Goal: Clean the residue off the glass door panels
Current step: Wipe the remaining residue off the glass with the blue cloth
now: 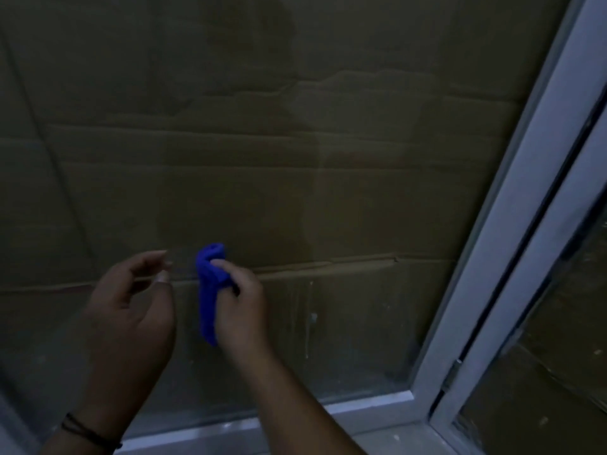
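R hand (241, 298) pinches a bunched blue microfibre cloth (210, 290) btwn thumb & fingers, the wad's top end up at the glass door panel (295, 159), prob. so a small firm pad can work a spot. L hand (134, 310) hovers just beside it, fingers loosely curled, holding nothing; can't tell if it touches glass. White drips & specks (310, 318) low on the panel, near the white frame (512, 244), not yet wiped. Cardboard (377, 77) sits behind the pane.

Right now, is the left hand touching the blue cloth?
Apart. The head view shows bare glass panel between the left hand and the blue cloth, gripped by the right hand.
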The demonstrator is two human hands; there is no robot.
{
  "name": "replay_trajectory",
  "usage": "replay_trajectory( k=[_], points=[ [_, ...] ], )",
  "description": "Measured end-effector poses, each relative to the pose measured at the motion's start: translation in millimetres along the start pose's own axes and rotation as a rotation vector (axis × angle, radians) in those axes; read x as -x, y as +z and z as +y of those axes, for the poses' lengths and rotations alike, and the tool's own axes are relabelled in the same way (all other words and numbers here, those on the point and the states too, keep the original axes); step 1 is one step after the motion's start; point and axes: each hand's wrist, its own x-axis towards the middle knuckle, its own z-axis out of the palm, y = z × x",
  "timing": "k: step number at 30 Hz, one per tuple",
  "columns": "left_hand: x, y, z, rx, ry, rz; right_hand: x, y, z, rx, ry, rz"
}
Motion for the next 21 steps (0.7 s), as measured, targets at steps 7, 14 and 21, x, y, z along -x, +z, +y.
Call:
replay_trajectory(
  k=[7,14,21],
  points=[
    [5.2,5.1,5.8,-0.068,0.054,-0.093,7.5,-161.2,14.7,-0.208,0.206,0.430],
    [6.4,-3.1,0.5,-0.150,0.085,-0.159,-33.5,-263.2,50.1,0.426,0.161,0.877],
    [0.3,-24.4,-26.1,-0.181,0.078,-0.092,-27.2,-193.6,69.6,0.602,0.063,0.694]
  ],
)
